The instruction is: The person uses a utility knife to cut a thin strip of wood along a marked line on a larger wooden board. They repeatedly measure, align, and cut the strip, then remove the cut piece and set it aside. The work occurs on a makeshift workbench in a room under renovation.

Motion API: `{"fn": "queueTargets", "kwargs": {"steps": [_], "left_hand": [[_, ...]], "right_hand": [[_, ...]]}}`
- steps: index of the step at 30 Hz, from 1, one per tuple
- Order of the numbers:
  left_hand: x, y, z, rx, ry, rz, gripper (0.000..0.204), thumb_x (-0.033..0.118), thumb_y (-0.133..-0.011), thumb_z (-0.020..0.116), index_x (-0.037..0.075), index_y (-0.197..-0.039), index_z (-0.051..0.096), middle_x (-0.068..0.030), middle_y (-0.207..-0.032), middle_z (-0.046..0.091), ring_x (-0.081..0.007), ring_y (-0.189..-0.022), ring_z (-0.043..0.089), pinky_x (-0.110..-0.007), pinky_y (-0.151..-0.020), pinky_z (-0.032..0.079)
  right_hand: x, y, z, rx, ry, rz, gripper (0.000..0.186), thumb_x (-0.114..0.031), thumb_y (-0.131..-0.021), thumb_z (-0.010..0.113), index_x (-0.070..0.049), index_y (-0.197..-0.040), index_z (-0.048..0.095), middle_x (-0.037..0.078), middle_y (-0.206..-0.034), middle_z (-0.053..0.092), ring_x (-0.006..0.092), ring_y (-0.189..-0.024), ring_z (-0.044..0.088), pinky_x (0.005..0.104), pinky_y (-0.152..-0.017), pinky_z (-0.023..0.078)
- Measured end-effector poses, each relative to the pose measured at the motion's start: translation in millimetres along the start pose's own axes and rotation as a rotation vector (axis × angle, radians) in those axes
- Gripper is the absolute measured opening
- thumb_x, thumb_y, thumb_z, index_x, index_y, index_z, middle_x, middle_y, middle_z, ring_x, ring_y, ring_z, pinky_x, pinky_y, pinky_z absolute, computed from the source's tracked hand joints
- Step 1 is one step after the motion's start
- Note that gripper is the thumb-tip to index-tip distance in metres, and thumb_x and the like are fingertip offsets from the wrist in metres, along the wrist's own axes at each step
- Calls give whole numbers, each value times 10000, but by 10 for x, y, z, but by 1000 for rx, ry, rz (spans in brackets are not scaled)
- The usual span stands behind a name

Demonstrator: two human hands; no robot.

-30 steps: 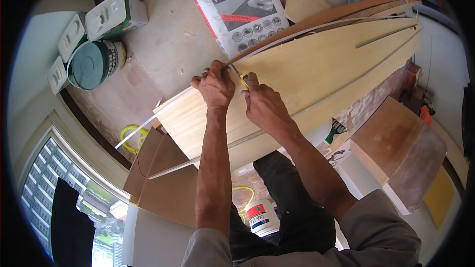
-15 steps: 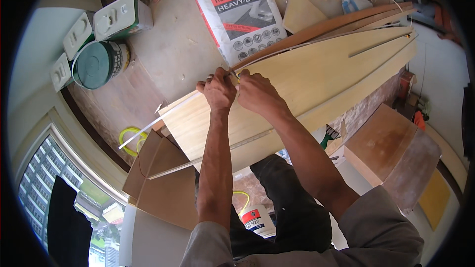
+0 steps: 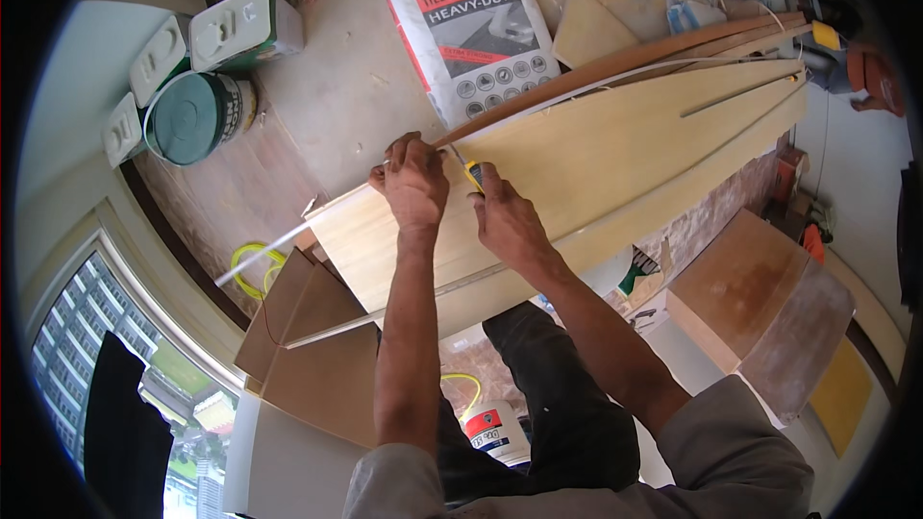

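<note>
A long pale wooden board (image 3: 567,173) lies slantwise in front of me. Along its far edge runs a thin white strip (image 3: 264,255), whose left end sticks out past the board. My left hand (image 3: 413,183) is closed at that edge, fingers bent round the strip and board edge; its fingertips are partly hidden. Just right of it, my right hand (image 3: 510,221) grips a yellow-and-black utility knife (image 3: 474,173). The knife's thin metal blade points up and left toward the edge beside my left fingers. A long metal ruler-like bar (image 3: 461,279) lies along the board's near side.
Beyond the board lie a tile adhesive bag (image 3: 471,29) and brown wooden strips (image 3: 663,53). Lidded containers (image 3: 231,27) and a green-lidded bucket (image 3: 187,120) stand at the far left. Cardboard (image 3: 312,351) is at left, a brown box (image 3: 745,279) at right, a white bucket (image 3: 498,434) between my legs.
My right hand has drawn back from the edge, down and right, bringing the knife into clearer view. My left hand has shifted slightly left along the edge, and the strip's free end has moved slightly.
</note>
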State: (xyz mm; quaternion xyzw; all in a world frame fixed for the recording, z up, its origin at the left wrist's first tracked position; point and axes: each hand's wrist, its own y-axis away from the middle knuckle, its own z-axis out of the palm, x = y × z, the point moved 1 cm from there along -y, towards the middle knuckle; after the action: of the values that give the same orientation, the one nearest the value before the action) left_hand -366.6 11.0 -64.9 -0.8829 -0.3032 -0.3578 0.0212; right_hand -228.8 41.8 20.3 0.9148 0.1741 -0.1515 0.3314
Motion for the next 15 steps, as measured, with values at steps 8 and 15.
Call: {"fn": "queueTargets", "kwargs": {"steps": [8, 15], "left_hand": [[-148, 286, -233, -46, -4, 66, 145, 142, -838, 734, 123, -960, 658, -79, -1436, 554, -326, -1419, 435, -573, -1093, 249], [-82, 209, -320, -68, -97, 183, 190, 137, -877, 678, 102, -1055, 622, -90, -1365, 568, -331, -1369, 457, -554, -1075, 290]], "right_hand": [[8, 212, 233, -82, -120, 13, 508, -154, -1008, 598, 11, -1396, 315, 343, -1083, 628, 547, -891, 655, 591, -753, 562], [47, 265, 380, -21, -123, 10, 490, -145, -1007, 599, 17, -1376, 320, 350, -1131, 608, 549, -896, 652, 589, -745, 563]]}}
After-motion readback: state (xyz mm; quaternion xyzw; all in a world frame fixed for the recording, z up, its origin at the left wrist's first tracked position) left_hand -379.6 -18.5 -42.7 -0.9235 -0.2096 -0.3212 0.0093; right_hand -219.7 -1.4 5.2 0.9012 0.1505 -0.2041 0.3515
